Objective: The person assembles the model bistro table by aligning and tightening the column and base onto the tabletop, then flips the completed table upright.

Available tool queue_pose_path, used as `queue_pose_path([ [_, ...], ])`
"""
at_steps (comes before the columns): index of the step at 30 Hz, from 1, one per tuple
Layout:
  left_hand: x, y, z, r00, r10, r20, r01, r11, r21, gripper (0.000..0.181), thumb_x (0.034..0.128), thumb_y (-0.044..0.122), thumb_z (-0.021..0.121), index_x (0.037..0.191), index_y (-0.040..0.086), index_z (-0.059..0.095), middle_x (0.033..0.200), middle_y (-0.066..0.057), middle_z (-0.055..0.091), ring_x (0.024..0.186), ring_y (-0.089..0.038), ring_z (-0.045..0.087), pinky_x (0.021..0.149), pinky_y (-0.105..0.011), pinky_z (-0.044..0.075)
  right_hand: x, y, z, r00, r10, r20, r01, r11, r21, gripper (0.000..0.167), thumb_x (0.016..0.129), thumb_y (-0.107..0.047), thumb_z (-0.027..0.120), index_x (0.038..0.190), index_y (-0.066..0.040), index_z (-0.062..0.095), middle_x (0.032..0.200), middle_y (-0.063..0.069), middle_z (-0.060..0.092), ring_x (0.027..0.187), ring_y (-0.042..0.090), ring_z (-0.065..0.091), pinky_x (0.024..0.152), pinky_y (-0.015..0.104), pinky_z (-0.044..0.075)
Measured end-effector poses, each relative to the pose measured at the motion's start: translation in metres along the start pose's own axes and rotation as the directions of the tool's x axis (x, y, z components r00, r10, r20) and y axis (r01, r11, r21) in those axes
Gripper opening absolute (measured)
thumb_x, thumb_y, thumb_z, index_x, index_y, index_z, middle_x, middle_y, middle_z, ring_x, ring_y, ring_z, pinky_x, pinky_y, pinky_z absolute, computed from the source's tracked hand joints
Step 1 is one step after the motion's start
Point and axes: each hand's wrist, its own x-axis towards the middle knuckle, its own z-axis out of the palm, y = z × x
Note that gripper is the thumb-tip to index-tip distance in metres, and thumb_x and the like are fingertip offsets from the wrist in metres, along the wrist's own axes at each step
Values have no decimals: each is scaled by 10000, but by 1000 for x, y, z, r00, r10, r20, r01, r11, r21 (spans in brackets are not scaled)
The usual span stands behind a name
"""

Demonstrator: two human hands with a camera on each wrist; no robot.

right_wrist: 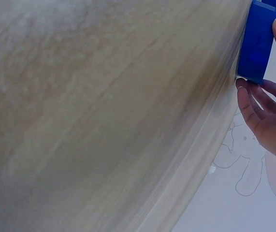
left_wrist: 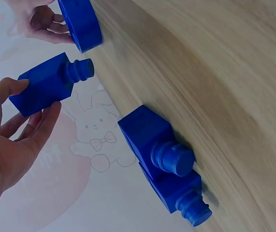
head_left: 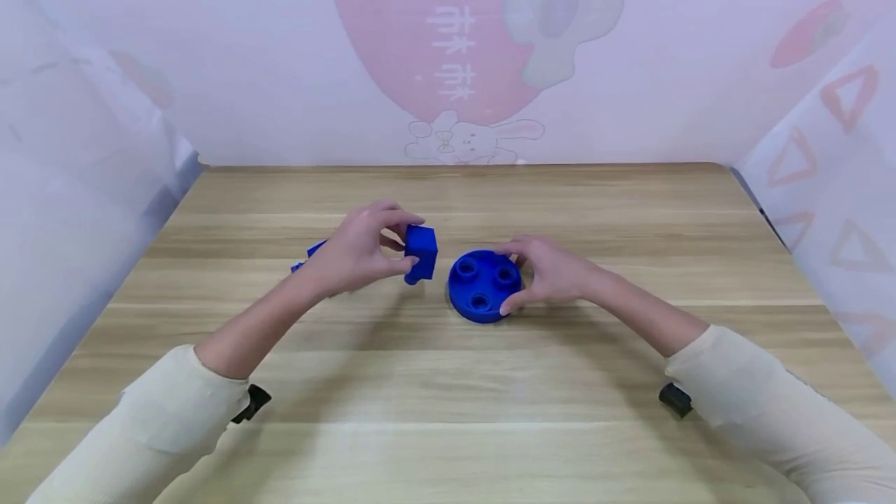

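Between thumb and fingers, my left hand [head_left: 358,251] holds a blue block [head_left: 421,252] above the table. A short ridged peg [left_wrist: 81,70] sticks out of the block's end; in the head view it points down. Just to the right is a blue round disc [head_left: 483,284] with a raised rim and three round sockets, tilted slightly. My right hand [head_left: 553,271] grips the disc's right edge, thumb at the near side and fingers at the far side. Block and disc are apart. Whether the disc touches the table I cannot tell.
Two more blue blocks with pegs, one block [left_wrist: 146,135] beside another block [left_wrist: 176,188], lie on the wooden table [head_left: 448,387] to the left. In the head view my left hand mostly hides them. A printed curtain [head_left: 266,61] stands behind the table's far edge.
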Motion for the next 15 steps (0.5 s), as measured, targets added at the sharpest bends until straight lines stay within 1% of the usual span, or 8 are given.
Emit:
queue_pose_path([
  [5, 1, 6, 3, 1000, -6, -20, 3, 993, -114, 409, 829, -70, 801, 1221, -79, 683, 1143, -173, 643, 1019, -319, 673, 875, -503, 607, 0, 0, 0, 1000, 12, 1, -12, 1000, 3, 879, 743, -344, 949, 1390, 111, 566, 1269, 207, 649, 1045, 325, 686, 953, 489, 558],
  [8, 1, 11, 4, 1000, -18, -26, 13, 982, -187, 405, 830, -80, 802, 1217, -75, 682, 1149, -165, 642, 1038, -307, 677, 885, -448, 609, 0, 0, 0, 1000, 10, -1, -10, 1000, 1, 879, 742, -349, 950, 1390, 106, 569, 1270, 204, 654, 1036, 314, 686, 943, 477, 562],
  [10, 2, 14, 5, 999, -34, -21, 28, 970, -243, 412, 829, -86, 803, 1222, -74, 681, 1160, -161, 643, 1055, -305, 680, 886, -400, 610, 1, 1, 1, 1000, 7, 0, -7, 1000, 0, 880, 741, -355, 950, 1390, 103, 572, 1262, 198, 657, 1035, 310, 684, 936, 470, 564],
  [12, 3, 16, 7, 998, -55, -8, 50, 952, -301, 427, 830, -89, 806, 1237, -71, 678, 1186, -159, 645, 1078, -309, 683, 883, -355, 607, 1, 1, 1, 1000, 9, 0, -9, 1000, 4, 876, 738, -354, 952, 1391, 95, 577, 1241, 183, 661, 1035, 307, 681, 929, 460, 566],
  [15, 5, 18, 11, 997, -73, 16, 74, 922, -380, 445, 829, -94, 809, 1253, -72, 673, 1217, -172, 649, 1102, -335, 682, 893, -348, 603, 2, 1, 1, 1000, 6, 0, -6, 1000, 20, 865, 732, -343, 957, 1386, 86, 588, 1199, 164, 670, 1028, 307, 680, 915, 453, 571],
])
